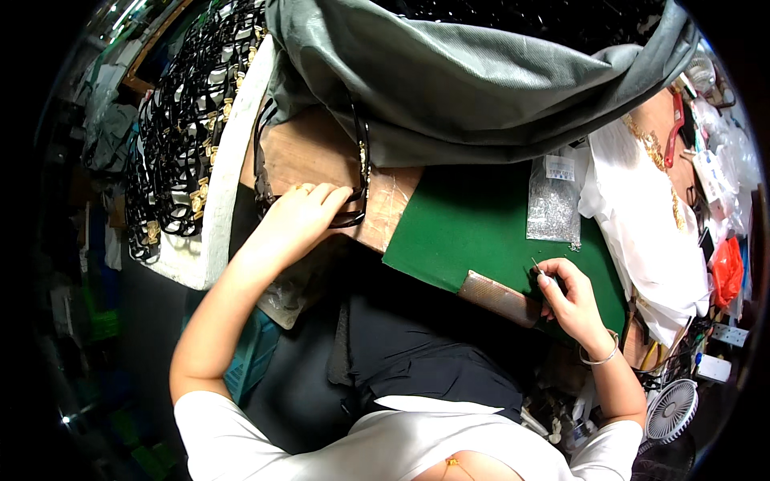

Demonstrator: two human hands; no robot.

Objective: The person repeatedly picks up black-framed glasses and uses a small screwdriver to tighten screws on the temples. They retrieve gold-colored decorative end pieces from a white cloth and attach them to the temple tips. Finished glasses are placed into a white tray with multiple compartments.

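Note:
My left hand [301, 215] is closed on a pair of black glasses [363, 164] with gold trim on the side, over the wooden tabletop [313, 152]. Part of the glasses is hidden behind my fingers. On the right, my right hand [571, 303] pinches a thin, pointed metal piece [536, 263] above the green mat [457, 216]; its exact kind is too small to tell. Just left of that hand, a brown block with a textured top [499, 298] lies along the mat's near edge. Beyond it rests a clear bag of tiny silvery parts [553, 210], with a few loose bits [574, 248] at its corner.
Rows of black glasses with gold trim [192, 136] fill a white-edged tray at the left. A grey cloth [481, 88] is bunched across the back. White plastic sheeting [642, 224], a red bag [727, 271] and a small fan [672, 410] crowd the right side.

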